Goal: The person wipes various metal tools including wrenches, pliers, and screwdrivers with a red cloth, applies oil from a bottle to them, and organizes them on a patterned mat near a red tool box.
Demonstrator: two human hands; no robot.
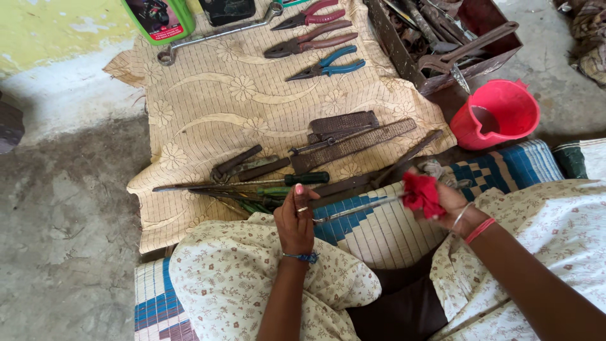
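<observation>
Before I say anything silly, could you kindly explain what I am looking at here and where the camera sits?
There is no machine here: one camera worn on a seated person's head looks down at their two bare hands. The left hand grips one end of a slim metal tool, and the right hand presses a red cloth around its other end. Ahead, a beige patterned cloth on the concrete floor carries tools: three pairs of pliers, a long wrench, flat files and a green-handled screwdriver. To the right stand a rusty metal box of tools and a red plastic jug. The person sits on a blue-and-white woven mat.
</observation>
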